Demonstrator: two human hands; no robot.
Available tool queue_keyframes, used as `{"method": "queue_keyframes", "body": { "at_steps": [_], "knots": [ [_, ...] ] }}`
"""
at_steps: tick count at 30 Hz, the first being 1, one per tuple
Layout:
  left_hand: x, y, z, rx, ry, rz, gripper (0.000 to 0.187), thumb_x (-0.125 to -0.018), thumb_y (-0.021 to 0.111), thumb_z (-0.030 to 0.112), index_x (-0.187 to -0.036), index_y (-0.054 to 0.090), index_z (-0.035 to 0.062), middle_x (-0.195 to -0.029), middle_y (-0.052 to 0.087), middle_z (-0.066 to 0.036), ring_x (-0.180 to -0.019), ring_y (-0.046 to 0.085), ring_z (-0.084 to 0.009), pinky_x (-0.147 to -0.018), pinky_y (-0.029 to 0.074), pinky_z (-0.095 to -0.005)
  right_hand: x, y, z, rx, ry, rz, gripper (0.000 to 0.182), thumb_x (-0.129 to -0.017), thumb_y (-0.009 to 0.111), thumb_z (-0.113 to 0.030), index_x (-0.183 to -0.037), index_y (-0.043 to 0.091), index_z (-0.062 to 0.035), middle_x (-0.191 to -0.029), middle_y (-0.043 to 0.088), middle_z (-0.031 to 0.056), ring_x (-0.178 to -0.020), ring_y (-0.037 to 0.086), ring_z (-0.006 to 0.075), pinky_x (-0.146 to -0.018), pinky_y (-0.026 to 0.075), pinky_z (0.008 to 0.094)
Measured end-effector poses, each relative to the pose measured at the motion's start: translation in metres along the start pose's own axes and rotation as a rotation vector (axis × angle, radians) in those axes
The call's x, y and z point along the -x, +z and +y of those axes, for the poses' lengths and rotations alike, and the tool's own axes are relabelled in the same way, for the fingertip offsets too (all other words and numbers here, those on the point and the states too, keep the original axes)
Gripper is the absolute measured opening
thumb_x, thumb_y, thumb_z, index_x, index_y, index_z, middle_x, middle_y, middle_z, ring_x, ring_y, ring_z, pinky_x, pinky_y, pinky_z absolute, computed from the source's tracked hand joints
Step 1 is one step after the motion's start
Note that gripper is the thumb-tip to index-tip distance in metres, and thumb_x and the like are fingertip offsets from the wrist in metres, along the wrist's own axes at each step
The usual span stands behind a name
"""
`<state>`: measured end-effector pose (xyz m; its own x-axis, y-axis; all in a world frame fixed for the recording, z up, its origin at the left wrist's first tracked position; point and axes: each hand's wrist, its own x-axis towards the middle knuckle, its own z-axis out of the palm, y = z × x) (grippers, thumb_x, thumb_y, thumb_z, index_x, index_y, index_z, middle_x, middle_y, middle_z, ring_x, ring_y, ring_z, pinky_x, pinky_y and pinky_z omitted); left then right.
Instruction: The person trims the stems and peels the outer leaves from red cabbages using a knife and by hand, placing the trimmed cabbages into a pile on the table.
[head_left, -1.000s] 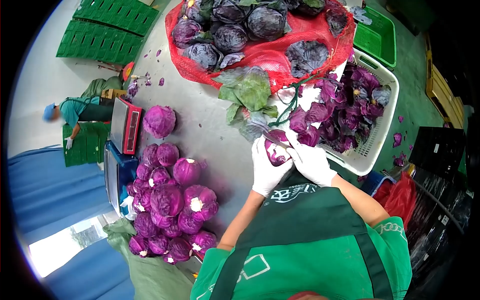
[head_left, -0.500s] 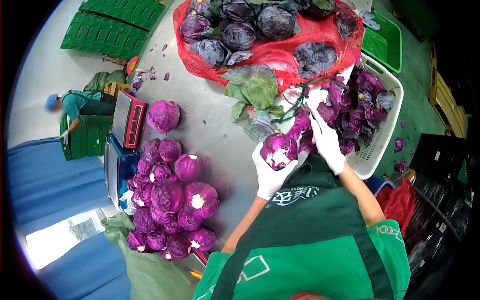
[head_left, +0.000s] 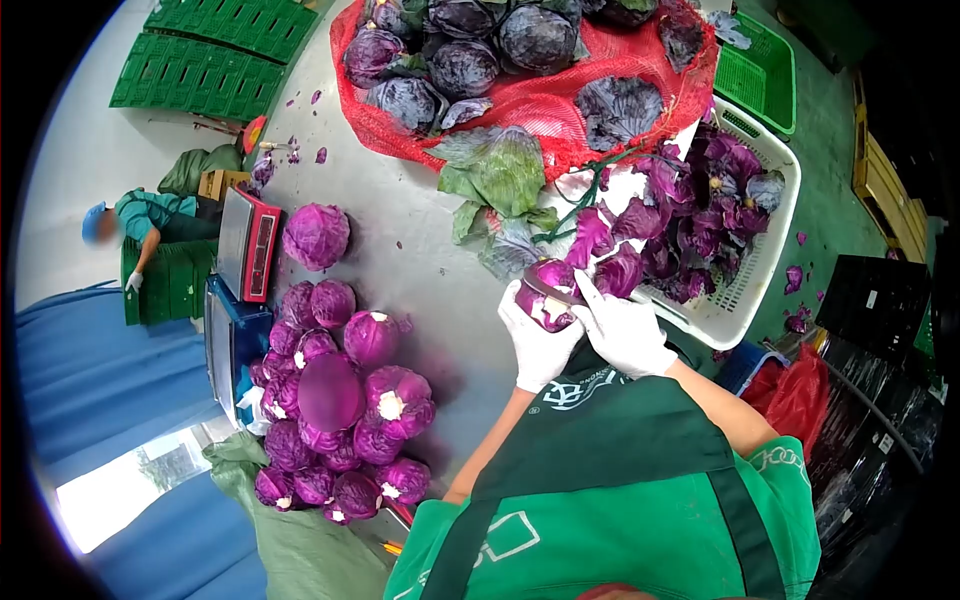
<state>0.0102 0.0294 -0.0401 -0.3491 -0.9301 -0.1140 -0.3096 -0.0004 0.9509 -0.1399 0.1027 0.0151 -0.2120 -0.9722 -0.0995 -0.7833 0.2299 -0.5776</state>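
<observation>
My left hand (head_left: 540,345), in a white glove, grips a small purple cabbage (head_left: 546,312) from below and the left, its pale cut stem showing. A dark, thin knife blade (head_left: 552,286) lies across the top of this cabbage. My right hand (head_left: 625,330), also gloved, is closed at the blade's right end, touching the cabbage's right side; the handle is hidden in the palm. Loose purple leaves (head_left: 618,270) are just above my right hand. Green outer leaves (head_left: 505,180) rest on the metal table (head_left: 420,270) beyond the held cabbage.
Several purple cabbages (head_left: 330,395) are heaped at the left, near a red scale (head_left: 262,250). Dark cabbages fill a red mesh bag (head_left: 400,145) at the top. A white basket (head_left: 775,262) of leaves stands right; a green crate (head_left: 765,75) lies beyond. Another person (head_left: 150,215) bends over green crates.
My right hand has come down from the leaves to the cabbage, and the blade now lies across it. The held cabbage has turned slightly. The view has shifted a little.
</observation>
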Motion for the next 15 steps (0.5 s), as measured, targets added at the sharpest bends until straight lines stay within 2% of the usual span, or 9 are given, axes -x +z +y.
{"method": "queue_keyframes", "body": {
  "at_steps": [1, 3, 4, 6, 7, 10, 11, 14, 15],
  "knots": [
    [0.0, 0.001, 0.003, 0.002, -0.011, 0.011, 0.108, -0.063, 0.092, 0.028, -0.141, 0.024, -0.0034, -0.131, 0.032, -0.023, -0.126, 0.041, -0.0372, -0.107, 0.039, -0.0463, -0.001, 0.009, 0.005, 0.001, 0.002, 0.001, 0.051, -0.101, 0.05, -0.032, -0.144, 0.047, -0.0052, -0.077, 0.068, 0.0119, -0.06, 0.066, 0.0269, -0.055, 0.051, 0.0389],
    [0.0, 0.003, 0.007, -0.044, 0.0, 0.025, 0.109, -0.063, 0.093, 0.03, -0.141, 0.024, -0.0033, -0.131, 0.032, -0.022, -0.126, 0.041, -0.0365, -0.107, 0.039, -0.0461, -0.008, 0.036, 0.02, -0.164, -0.187, 0.514, 0.039, -0.1, 0.053, -0.026, -0.132, 0.058, -0.0027, -0.086, 0.071, 0.0119, -0.067, 0.068, 0.0263, -0.058, 0.053, 0.0381],
    [0.001, 0.003, 0.008, -0.092, 0.009, 0.042, 0.11, -0.062, 0.094, 0.031, -0.141, 0.024, -0.0032, -0.131, 0.032, -0.022, -0.125, 0.041, -0.0358, -0.107, 0.038, -0.046, -0.013, 0.008, 0.015, -0.158, 0.108, 0.347, 0.03, -0.1, 0.054, -0.02, -0.121, 0.064, -0.0014, -0.095, 0.073, 0.0135, -0.074, 0.07, 0.0267, -0.063, 0.055, 0.0373],
    [0.001, 0.002, 0.009, -0.078, 0.016, 0.041, 0.112, -0.062, 0.095, 0.033, -0.141, 0.024, -0.003, -0.132, 0.032, -0.021, -0.125, 0.041, -0.0343, -0.107, 0.038, -0.0455, -0.025, 0.005, 0.039, -0.258, 0.134, 0.528, 0.03, -0.1, 0.055, -0.021, -0.121, 0.065, -0.0014, -0.099, 0.072, 0.0167, -0.075, 0.07, 0.029, -0.064, 0.056, 0.0374],
    [0.001, 0.002, 0.009, -0.103, -0.002, 0.036, 0.112, -0.062, 0.095, 0.033, -0.141, 0.024, -0.0029, -0.132, 0.032, -0.02, -0.125, 0.041, -0.0339, -0.107, 0.038, -0.0451, -0.029, 0.001, 0.038, -0.246, -0.026, 0.599, 0.033, -0.101, 0.053, -0.023, -0.123, 0.064, -0.0009, -0.097, 0.071, 0.0183, -0.077, 0.07, 0.0305, -0.064, 0.055, 0.0373],
    [0.0, 0.003, -0.001, -0.093, -0.003, 0.021, 0.113, -0.062, 0.095, 0.033, -0.141, 0.023, -0.0029, -0.132, 0.031, -0.019, -0.126, 0.041, -0.0327, -0.108, 0.038, -0.0438, -0.022, -0.03, 0.006, -0.397, 0.234, -0.023, 0.066, -0.091, 0.065, -0.048, -0.132, 0.056, 0.0024, -0.096, 0.069, 0.0213, -0.083, 0.069, 0.0321, -0.072, 0.054, 0.0394],
    [0.001, 0.003, -0.004, -0.032, -0.003, 0.009, 0.113, -0.062, 0.095, 0.033, -0.141, 0.023, -0.0031, -0.132, 0.031, -0.019, -0.126, 0.041, -0.0327, -0.108, 0.038, -0.0436, -0.025, -0.013, 0.007, -0.385, 0.175, 0.008, 0.08, -0.084, 0.071, -0.056, -0.136, 0.052, 0.0021, -0.089, 0.067, 0.0204, -0.08, 0.068, 0.0322, -0.073, 0.053, 0.0399],
    [-0.001, -0.004, 0.008, 0.015, -0.04, -0.009, 0.113, -0.062, 0.095, 0.034, -0.141, 0.023, -0.0031, -0.132, 0.031, -0.019, -0.127, 0.041, -0.0326, -0.109, 0.038, -0.0432, -0.033, -0.018, 0.013, -0.505, 0.198, -0.157, 0.076, -0.086, 0.071, -0.05, -0.137, 0.051, 0.0023, -0.088, 0.067, 0.0206, -0.083, 0.068, 0.0324, -0.074, 0.053, 0.0396],
    [-0.002, -0.005, 0.015, -0.105, -0.028, -0.007, 0.112, -0.063, 0.095, 0.034, -0.141, 0.023, -0.0028, -0.133, 0.031, -0.019, -0.127, 0.041, -0.0323, -0.108, 0.039, -0.043, -0.028, -0.013, 0.017, -0.523, 0.108, -0.05, 0.057, -0.089, 0.069, -0.039, -0.129, 0.058, 0.0007, -0.091, 0.069, 0.0213, -0.084, 0.069, 0.0343, -0.075, 0.054, 0.0416]
  ]
}}
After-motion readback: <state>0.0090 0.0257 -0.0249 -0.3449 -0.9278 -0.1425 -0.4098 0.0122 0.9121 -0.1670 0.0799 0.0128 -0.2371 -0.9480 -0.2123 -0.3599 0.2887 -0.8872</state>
